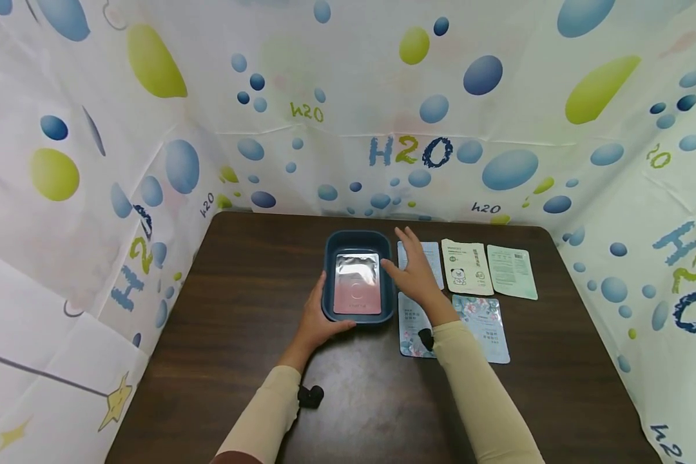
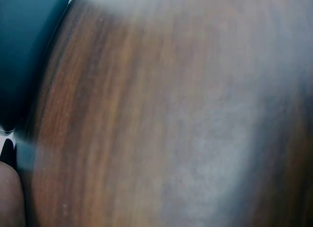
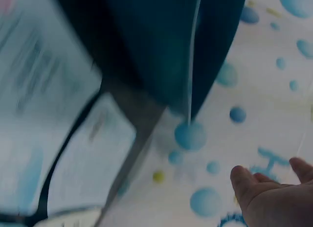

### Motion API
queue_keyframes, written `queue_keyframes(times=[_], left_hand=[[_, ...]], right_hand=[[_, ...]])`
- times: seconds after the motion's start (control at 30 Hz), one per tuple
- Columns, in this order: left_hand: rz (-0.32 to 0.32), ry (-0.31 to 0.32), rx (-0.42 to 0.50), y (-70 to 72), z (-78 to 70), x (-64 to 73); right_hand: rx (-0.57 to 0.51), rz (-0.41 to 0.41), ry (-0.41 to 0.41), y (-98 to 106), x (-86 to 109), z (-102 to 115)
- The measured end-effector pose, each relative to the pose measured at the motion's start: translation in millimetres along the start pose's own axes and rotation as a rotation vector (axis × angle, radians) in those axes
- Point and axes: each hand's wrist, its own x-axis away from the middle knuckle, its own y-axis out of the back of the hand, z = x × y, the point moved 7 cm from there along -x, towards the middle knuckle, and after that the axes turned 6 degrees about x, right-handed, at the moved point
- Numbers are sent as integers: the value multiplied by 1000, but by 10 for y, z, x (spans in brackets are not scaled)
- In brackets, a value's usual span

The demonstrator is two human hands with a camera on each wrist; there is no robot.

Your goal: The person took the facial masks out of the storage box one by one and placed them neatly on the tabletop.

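A dark blue rectangular tray [image 1: 328,258] is near the back middle of the table, with a pink and silver sheet-mask packet [image 1: 357,290] lying flat inside. My left hand [image 1: 315,319] holds the tray's near left corner, fingers along the left side and thumb at the front wall. On the other side, my right hand [image 1: 414,274] is raised with fingers spread, its thumb close to the right rim. Below that hand lie a pale blue packet [image 1: 432,254] and a blue floral packet [image 1: 412,325], both partly covered. The right wrist view shows the blurred tray wall [image 3: 161,46] above the right fingers.
Further right lie a cream packet with a bear picture [image 1: 466,267], a pale green packet [image 1: 513,273] and another floral blue packet [image 1: 484,328]. A white curtain with coloured dots [image 1: 348,84] surrounds the dark wooden table [image 1: 238,290] at the back and sides.
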Motion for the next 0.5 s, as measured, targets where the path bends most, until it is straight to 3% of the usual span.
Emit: queue_keyframes(times=[0.37, 0.5], left_hand=[[-6, 11, -31, 11, -1, -2], [-7, -6, -25, 5, -13, -10]], right_hand=[[-8, 136, -97, -818, -48, 59], [14, 125, -166, -987, -45, -27]])
